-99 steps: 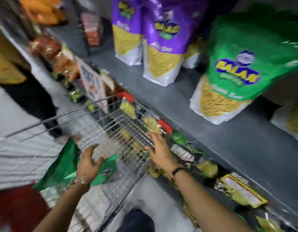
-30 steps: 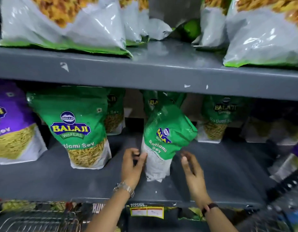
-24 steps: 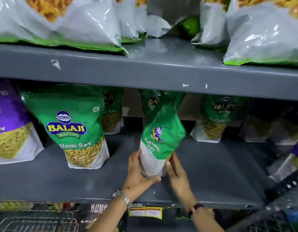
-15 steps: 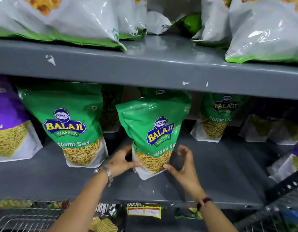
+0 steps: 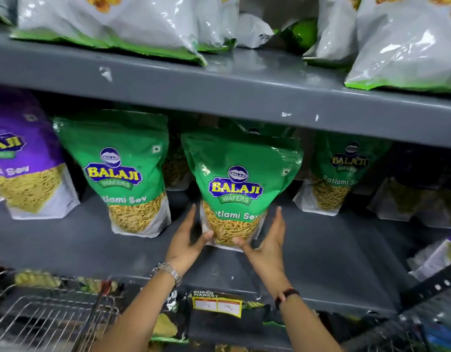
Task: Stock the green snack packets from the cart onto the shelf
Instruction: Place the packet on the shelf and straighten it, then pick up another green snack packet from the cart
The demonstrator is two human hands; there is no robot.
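Observation:
A green snack packet [image 5: 240,174] stands upright on the grey middle shelf [image 5: 333,252], its label facing me. My left hand [image 5: 190,237] cups its lower left corner, thumb on the front. My right hand [image 5: 268,240] cups its lower right side, thumb touching the bottom front. Another green packet [image 5: 123,168] stands to its left, a third [image 5: 338,171] further back on the right, and more sit behind. The wire cart [image 5: 46,321] shows at the bottom left.
A purple packet [image 5: 24,158] stands at the far left of the shelf. White and green bags [image 5: 112,24] fill the upper shelf [image 5: 244,90]. A yellow price tag [image 5: 216,304] hangs on the shelf edge. More packets lie on the shelf below.
The packet came from the cart to the shelf, was turned from edge-on to label forward, and now stands straighter and slightly further right. Both hands stay at its base.

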